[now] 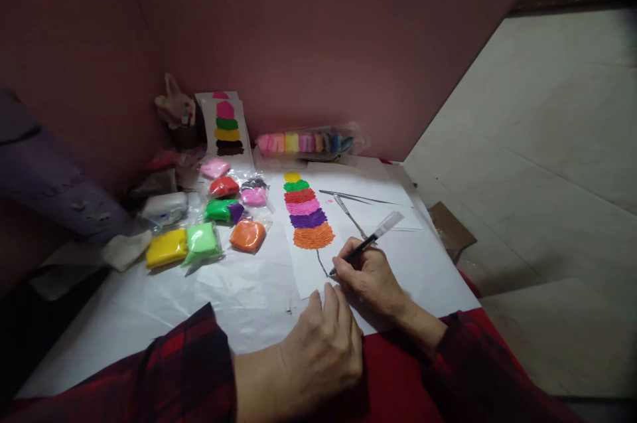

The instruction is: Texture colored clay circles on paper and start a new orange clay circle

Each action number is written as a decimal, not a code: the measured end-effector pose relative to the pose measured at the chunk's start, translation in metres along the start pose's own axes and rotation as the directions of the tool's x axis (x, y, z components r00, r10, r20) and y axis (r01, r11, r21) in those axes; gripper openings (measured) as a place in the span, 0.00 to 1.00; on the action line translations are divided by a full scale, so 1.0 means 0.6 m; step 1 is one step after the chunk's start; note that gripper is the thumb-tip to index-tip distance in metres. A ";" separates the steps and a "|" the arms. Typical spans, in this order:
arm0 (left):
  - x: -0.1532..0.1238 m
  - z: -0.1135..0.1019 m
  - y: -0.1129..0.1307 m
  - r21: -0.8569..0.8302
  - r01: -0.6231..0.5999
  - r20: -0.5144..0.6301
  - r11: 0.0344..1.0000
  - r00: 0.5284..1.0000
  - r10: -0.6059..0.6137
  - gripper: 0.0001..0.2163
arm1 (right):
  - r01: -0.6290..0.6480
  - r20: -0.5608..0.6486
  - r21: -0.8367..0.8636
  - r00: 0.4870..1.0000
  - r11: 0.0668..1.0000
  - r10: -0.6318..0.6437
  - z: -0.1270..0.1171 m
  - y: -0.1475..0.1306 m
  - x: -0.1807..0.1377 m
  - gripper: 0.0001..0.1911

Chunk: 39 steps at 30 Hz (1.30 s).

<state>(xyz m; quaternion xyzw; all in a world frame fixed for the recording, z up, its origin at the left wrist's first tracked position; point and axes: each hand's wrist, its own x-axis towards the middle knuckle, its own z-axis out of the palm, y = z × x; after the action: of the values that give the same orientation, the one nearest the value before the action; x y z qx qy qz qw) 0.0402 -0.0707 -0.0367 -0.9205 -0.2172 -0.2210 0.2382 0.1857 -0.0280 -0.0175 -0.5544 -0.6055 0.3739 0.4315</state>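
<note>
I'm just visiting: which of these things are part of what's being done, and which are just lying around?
Seemingly in use:
black pen, held in the right hand
striped picture, under the black pen
left hand, near the picture's lower edge

Lying about just now:
bagged coloured blocks, though several match the stripes
slim tool
long multicoloured pack
similar striped card by the wall
</note>
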 end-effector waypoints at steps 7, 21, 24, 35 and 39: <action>-0.002 0.002 -0.001 0.004 -0.016 0.005 1.000 1.000 0.016 0.14 | -0.003 0.004 -0.003 1.000 1.000 0.003 -0.001 -0.003 -0.001 0.09; -0.001 0.002 0.000 0.011 0.002 -0.004 1.000 1.000 -0.002 0.14 | -0.015 0.016 -0.004 1.000 1.000 0.015 -0.002 0.001 0.001 0.09; -0.001 0.001 0.000 0.006 0.006 -0.004 1.000 1.000 -0.006 0.14 | -0.007 0.013 -0.012 1.000 1.000 0.007 -0.003 0.001 0.001 0.09; -0.001 -0.001 -0.001 0.021 -0.008 -0.003 1.000 1.000 0.009 0.13 | -0.002 0.019 -0.019 1.000 1.000 0.003 -0.002 -0.003 -0.001 0.09; -0.002 -0.001 0.000 0.026 -0.004 -0.013 1.000 1.000 0.005 0.14 | -0.002 0.017 -0.033 1.000 0.999 0.002 -0.003 -0.001 0.000 0.09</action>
<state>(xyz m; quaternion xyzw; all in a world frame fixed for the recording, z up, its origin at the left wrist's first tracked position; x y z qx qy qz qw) 0.0391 -0.0712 -0.0366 -0.9163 -0.2164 -0.2237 0.2521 0.1873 -0.0281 -0.0163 -0.5589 -0.6146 0.3690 0.4168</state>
